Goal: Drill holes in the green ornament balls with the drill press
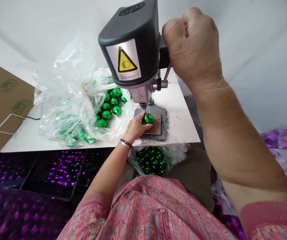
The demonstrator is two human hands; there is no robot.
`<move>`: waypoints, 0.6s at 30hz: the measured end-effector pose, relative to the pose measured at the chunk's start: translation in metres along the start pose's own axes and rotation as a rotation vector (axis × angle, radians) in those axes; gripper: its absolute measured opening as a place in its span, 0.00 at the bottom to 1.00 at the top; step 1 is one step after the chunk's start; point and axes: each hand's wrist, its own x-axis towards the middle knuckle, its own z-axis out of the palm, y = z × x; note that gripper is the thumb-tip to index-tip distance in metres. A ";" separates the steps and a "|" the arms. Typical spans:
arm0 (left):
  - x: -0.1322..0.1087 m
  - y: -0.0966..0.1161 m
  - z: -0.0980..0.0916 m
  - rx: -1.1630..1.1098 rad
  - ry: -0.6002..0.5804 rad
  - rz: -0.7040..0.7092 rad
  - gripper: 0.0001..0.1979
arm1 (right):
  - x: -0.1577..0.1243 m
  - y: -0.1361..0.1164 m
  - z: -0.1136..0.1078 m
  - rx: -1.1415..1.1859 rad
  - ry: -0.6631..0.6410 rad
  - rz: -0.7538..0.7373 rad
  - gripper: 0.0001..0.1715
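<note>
Head view: left hand (133, 127) is on a green ball (148, 119), fingers (141, 117) curled over its side, holding it, not fully closed. Ball sits on a brown pad (156, 124) on the grey base (164, 130) of a bench drill (129, 43), right under the bit (145, 111). Bit tip is at or just above the top of the ball; can't tell if touching. Right hand (191, 46) is a tight fist up on the feed lever (167, 71), fingers shut around it, a little red showing between them. Bracelet (125, 143) on left wrist. Drill stands on a white table (181, 123), dark specks (176, 116) around its base. Left of drill, a clear plastic bag (65, 110) holds more green balls (109, 105); cardboard box (3, 100) sits just beside it. Below the table edge: lap bag (150, 161) of green balls, black crate (65, 168) of purple and green balls to its left, purple balls in plastic (20, 216) at bottom left, purple wrap (283, 140) at right.
</note>
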 end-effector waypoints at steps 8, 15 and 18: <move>0.002 -0.011 0.008 -0.142 -0.004 -0.048 0.37 | -0.037 0.017 -0.004 0.099 0.063 -0.235 0.18; 0.003 -0.015 0.010 -0.173 0.015 -0.010 0.37 | -0.087 0.054 0.001 -0.075 0.108 -0.497 0.09; 0.002 -0.014 0.009 -0.132 0.008 0.007 0.37 | -0.095 0.069 0.008 -0.135 0.089 -0.526 0.10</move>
